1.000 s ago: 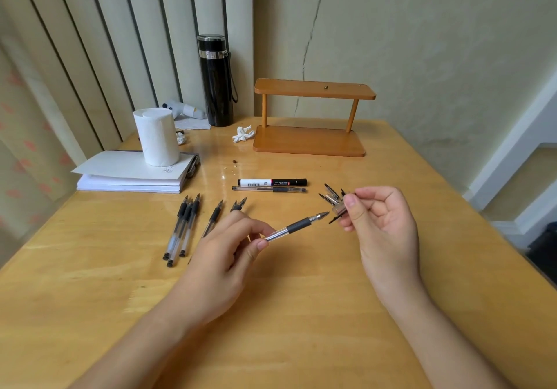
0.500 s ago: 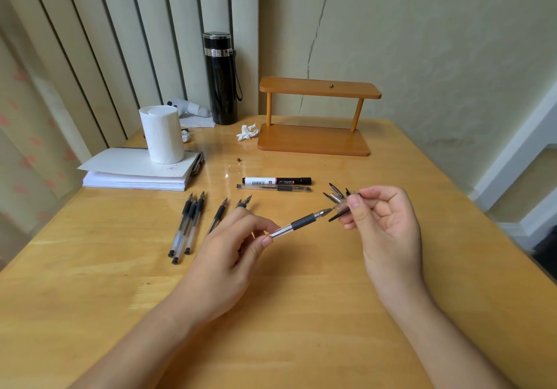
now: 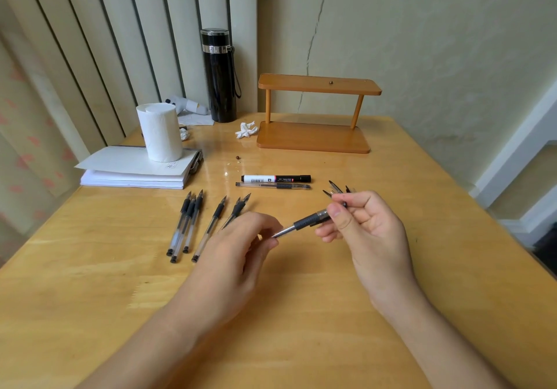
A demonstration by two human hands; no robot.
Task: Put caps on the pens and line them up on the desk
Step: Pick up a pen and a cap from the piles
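Two hands meet over the middle of the desk (image 3: 301, 313); the left hand (image 3: 232, 256) is closed on the rear barrel of one pen (image 3: 304, 223), and the right hand (image 3: 367, 229) pinches the pen's front end between thumb and forefinger, with a small bunch of loose caps (image 3: 336, 190) held in the same fist, their clips poking out past the knuckles; whether a cap sits fully on the tip cannot be told, since the thumb covers it. The held pen slants up from left to right, clear of the wood. Both forearms come in from the near edge, wrists raised, palms turned toward each other. Bare wood lies all round the hands, broadest toward the near edge and the right side of the desk; the right edge runs diagonally, well apart from the right wrist. Left of the left hand lie five uncapped pens (image 3: 193, 226), tips pointing away, three bunched together and two more beside them, one partly hidden under the fingers. Beyond the hands, two items lie crosswise, side by side: one marker (image 3: 275, 178) and one capped pen (image 3: 272, 186). Farther back stand one paper roll (image 3: 159, 131) on a stack of paper (image 3: 132, 171), one black flask (image 3: 219, 75) and one wooden shelf (image 3: 316, 117).
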